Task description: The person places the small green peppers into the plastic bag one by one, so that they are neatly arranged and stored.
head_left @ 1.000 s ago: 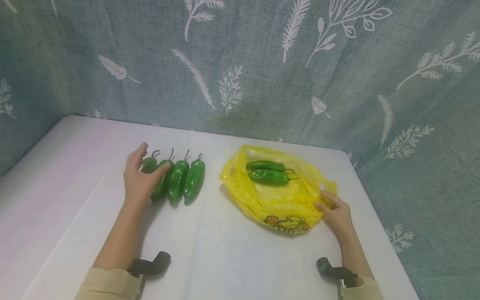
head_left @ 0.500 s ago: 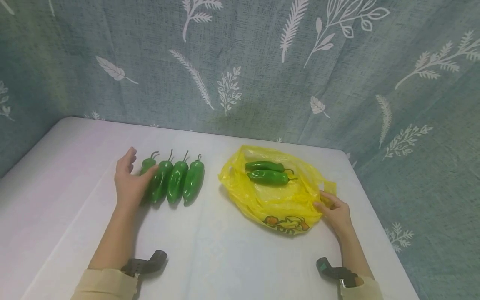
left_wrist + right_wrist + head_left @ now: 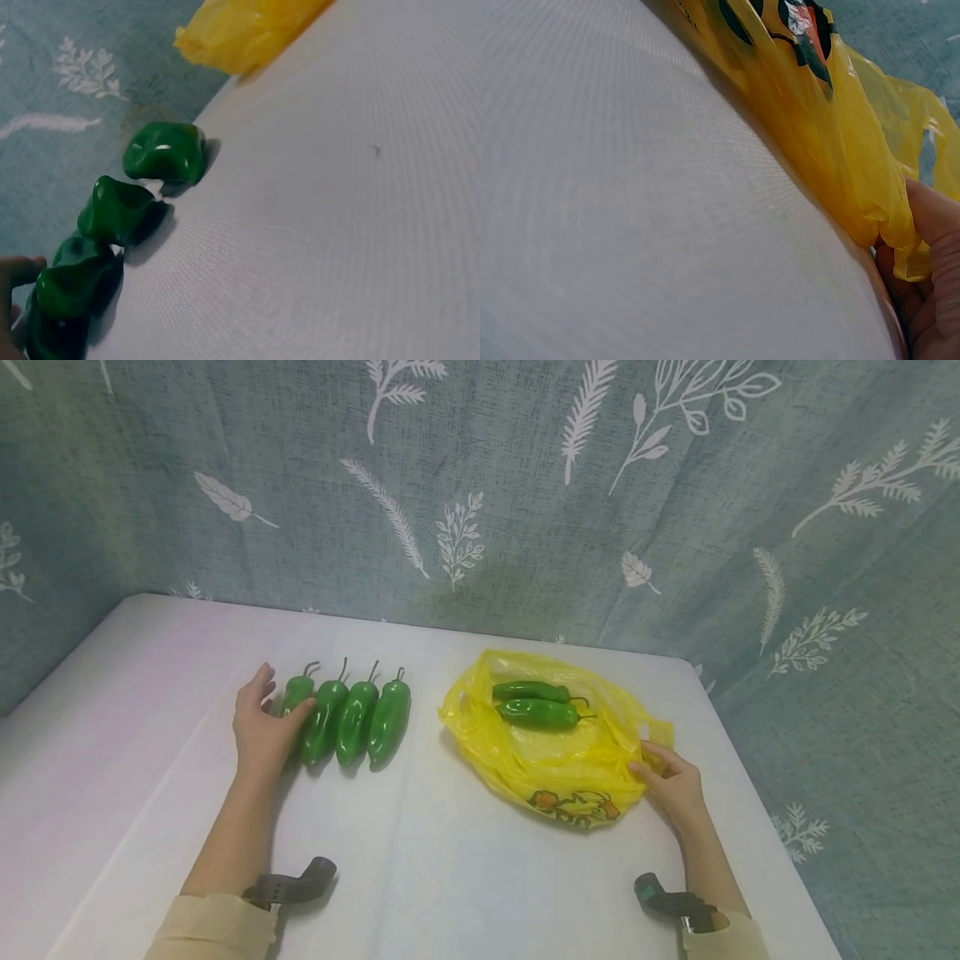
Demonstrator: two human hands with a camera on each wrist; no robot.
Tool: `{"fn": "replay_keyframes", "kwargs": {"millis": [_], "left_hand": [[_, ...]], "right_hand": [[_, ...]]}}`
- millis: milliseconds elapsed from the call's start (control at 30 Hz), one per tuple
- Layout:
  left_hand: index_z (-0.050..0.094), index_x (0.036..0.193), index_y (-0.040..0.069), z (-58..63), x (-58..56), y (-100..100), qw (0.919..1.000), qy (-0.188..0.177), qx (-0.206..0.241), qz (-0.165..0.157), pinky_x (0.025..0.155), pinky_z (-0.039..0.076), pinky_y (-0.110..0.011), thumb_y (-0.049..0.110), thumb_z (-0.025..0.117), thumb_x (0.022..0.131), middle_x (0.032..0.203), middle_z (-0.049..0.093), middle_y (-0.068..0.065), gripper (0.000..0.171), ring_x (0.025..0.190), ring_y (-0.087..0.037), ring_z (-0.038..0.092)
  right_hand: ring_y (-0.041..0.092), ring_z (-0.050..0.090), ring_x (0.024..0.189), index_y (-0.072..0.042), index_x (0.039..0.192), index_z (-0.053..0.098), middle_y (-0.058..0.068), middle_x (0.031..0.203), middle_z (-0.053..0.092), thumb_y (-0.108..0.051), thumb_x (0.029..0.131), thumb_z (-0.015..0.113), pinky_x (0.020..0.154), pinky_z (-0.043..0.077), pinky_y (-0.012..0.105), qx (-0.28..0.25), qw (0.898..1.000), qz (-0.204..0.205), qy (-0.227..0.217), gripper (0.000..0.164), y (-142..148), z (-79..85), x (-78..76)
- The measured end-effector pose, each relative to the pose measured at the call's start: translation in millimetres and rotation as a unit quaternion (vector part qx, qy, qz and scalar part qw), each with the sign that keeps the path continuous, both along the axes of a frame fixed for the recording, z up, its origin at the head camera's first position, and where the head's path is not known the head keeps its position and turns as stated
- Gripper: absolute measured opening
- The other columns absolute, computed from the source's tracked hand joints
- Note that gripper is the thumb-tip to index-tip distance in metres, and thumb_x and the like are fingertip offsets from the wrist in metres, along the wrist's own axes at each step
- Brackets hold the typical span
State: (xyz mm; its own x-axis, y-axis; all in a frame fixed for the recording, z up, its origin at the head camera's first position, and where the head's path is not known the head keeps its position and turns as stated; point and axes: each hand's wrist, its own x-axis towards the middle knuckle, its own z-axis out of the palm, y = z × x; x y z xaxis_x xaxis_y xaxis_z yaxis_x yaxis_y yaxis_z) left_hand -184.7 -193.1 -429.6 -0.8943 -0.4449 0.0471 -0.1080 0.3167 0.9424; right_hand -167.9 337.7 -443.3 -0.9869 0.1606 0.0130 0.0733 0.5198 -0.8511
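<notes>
Several glossy green peppers lie side by side at the left of the head view, stems away from me. My left hand (image 3: 264, 727) is around the leftmost green pepper (image 3: 301, 687), its thumb on the right side and the fingers on the left, partly hiding it. In the left wrist view the thumb (image 3: 24, 271) shows beside the nearest peppers. To the right, a yellow plastic bag (image 3: 480, 743) lies with its mouth open and two green peppers (image 3: 538, 713) inside. My right hand (image 3: 677, 785) pinches the bag's right edge between thumb and fingers.
A white cloth (image 3: 450, 877) covers the table. Behind it and along the right side hangs a blue-green curtain (image 3: 510, 543) with white leaf prints. Each wrist wears a black camera mount (image 3: 296, 883).
My left hand has moved left from over the row of peppers to the leftmost one, its thumb now between that pepper and its neighbour. The right hand stays on the bag.
</notes>
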Motion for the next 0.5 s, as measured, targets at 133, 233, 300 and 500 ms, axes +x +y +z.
{"fn": "replay_keyframes", "kwargs": {"millis": [133, 233, 300, 500], "left_hand": [[0.019, 0.152, 0.02, -2.5, 0.0, -0.4, 1.0, -0.003, -0.005, 0.001, 0.114, 0.028, -0.041, 0.021, 0.065, 0.088, 0.153, 0.027, -0.008, 0.079, 0.14, -0.029, 0.028], [0.017, 0.152, 0.018, -5.1, -0.2, -1.1, 0.9999, -0.006, -0.014, 0.0, 0.114, 0.027, -0.044, 0.024, 0.063, 0.09, 0.153, 0.027, -0.008, 0.078, 0.14, -0.029, 0.028], [0.016, 0.152, 0.018, -6.7, 0.0, -1.5, 0.9997, -0.009, -0.022, 0.0, 0.115, 0.026, -0.047, 0.026, 0.06, 0.091, 0.153, 0.026, -0.009, 0.076, 0.14, -0.03, 0.028], [0.013, 0.153, 0.015, -7.7, 1.2, -2.6, 0.9988, -0.025, -0.041, 0.001, 0.115, 0.024, -0.049, 0.03, 0.054, 0.094, 0.153, 0.024, -0.013, 0.073, 0.14, -0.033, 0.027]], "right_hand": [[0.033, 0.035, 0.134, 0.006, 0.125, 0.055, 0.024, 0.136, 0.049, -0.015, 0.085, 0.071, 0.114, 0.025, 0.051, -0.004, 1.0, 0.004, 0.009, 0.048, 0.6, -0.7, -1.0], [0.032, 0.034, 0.135, 0.005, 0.126, 0.055, 0.023, 0.136, 0.049, -0.015, 0.085, 0.07, 0.114, 0.024, 0.051, -0.006, 1.0, 0.005, 0.01, 0.048, 0.4, -0.5, -0.9], [0.032, 0.035, 0.134, 0.006, 0.125, 0.055, 0.023, 0.135, 0.049, -0.015, 0.085, 0.07, 0.114, 0.025, 0.051, -0.004, 1.0, 0.005, 0.011, 0.047, 0.0, -0.2, -0.5], [0.033, 0.037, 0.132, 0.006, 0.124, 0.056, 0.024, 0.134, 0.05, -0.015, 0.085, 0.07, 0.113, 0.027, 0.051, 0.006, 1.0, 0.003, 0.015, 0.046, 0.0, -2.3, -0.2]]}}
